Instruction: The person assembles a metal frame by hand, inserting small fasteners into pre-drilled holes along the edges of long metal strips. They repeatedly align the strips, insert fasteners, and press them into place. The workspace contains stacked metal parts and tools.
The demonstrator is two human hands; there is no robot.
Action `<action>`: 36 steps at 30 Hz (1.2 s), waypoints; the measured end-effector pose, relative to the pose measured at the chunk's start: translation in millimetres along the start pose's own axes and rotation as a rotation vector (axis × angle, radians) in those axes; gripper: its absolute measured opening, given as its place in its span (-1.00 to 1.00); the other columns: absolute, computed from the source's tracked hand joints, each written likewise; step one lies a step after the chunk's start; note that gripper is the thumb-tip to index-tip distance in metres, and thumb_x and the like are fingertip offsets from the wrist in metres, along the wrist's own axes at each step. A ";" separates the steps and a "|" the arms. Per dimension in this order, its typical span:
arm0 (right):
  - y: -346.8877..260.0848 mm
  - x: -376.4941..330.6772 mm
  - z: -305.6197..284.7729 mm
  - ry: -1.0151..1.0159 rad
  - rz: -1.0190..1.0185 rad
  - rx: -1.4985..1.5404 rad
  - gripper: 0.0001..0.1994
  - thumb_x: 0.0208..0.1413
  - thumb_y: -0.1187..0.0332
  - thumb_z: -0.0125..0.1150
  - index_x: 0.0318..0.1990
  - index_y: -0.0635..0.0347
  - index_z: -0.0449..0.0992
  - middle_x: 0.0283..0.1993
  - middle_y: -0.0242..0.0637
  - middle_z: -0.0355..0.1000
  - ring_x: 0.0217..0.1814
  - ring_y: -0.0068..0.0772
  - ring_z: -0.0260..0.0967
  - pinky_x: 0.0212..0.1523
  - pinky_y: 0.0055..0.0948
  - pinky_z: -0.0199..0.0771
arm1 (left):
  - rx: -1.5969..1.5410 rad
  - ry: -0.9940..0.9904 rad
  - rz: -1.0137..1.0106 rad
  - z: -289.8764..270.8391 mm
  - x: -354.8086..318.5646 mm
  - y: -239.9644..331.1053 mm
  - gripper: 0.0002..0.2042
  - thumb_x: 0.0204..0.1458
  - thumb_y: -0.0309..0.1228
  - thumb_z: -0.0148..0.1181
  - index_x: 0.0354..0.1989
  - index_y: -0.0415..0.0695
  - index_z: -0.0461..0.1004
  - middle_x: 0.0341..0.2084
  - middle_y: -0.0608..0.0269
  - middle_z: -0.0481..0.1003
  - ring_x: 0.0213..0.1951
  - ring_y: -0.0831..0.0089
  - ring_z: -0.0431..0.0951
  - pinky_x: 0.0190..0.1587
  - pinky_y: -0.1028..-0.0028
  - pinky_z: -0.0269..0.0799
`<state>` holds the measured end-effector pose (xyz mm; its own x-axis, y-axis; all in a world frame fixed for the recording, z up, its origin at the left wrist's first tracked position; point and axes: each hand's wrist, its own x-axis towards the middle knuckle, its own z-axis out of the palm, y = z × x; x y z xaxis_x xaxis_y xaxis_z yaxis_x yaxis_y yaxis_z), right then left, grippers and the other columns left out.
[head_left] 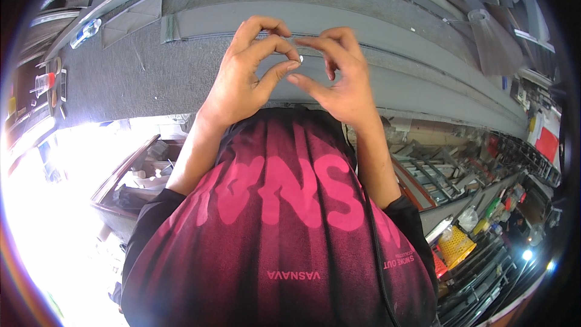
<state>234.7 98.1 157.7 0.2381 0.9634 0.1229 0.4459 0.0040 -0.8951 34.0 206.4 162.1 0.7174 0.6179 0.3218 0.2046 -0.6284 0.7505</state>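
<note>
Grey bench (109, 91) is carrying long profiles (200, 24). Above, the left hand (245, 66) is pinching a tiny white piece (301, 59); the right hand (346, 75), seemingly empty, is curving open just right. Likely light, easily dropped, the piece is inviting a fingertip edge grip.

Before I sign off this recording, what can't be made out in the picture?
Head view: kind of small white piece; too small, partly covered by the left hand.
Head view: bright area at lower left; details washed out by glare.
Head view: shirt; its neck end cut off by the lower edge.
</note>
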 end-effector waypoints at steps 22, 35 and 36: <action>15.3 18.4 -60.4 -0.022 0.257 0.280 -0.89 0.42 0.41 0.44 -0.15 0.25 0.66 -0.30 -0.38 0.67 -0.28 -0.67 0.51 -0.23 -0.58 0.50 | -0.822 -0.150 -0.548 68.9 -13.8 -34.2 -0.87 0.31 -0.56 0.38 -0.02 -0.27 0.63 -0.12 0.22 0.70 -0.04 0.55 0.67 0.04 0.49 0.61; 1.8 24.8 -54.1 -0.122 0.190 0.326 -0.91 0.36 0.46 0.48 -0.13 0.29 0.68 -0.27 -0.44 0.63 -0.28 -0.72 0.45 -0.25 -0.61 0.44 | -0.923 -0.133 -0.401 64.4 19.4 -11.8 -0.75 0.42 -0.40 0.39 0.15 -0.26 0.66 -0.14 0.27 0.69 -0.12 0.54 0.62 -0.02 0.47 0.57; 2.1 25.2 -54.2 -0.097 0.194 0.288 -0.90 0.36 0.45 0.49 -0.13 0.28 0.68 -0.28 -0.46 0.62 -0.28 -0.74 0.43 -0.27 -0.62 0.41 | -0.959 -0.175 -0.476 63.6 20.0 -12.7 -0.77 0.45 -0.39 0.36 0.12 -0.28 0.68 -0.20 0.30 0.67 -0.21 0.58 0.59 -0.13 0.52 0.54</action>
<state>288.4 107.9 182.1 0.2053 0.9745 -0.0903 0.1354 -0.1196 -0.9835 88.1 196.6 122.3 0.8027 0.5767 -0.1518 -0.0637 0.3360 0.9397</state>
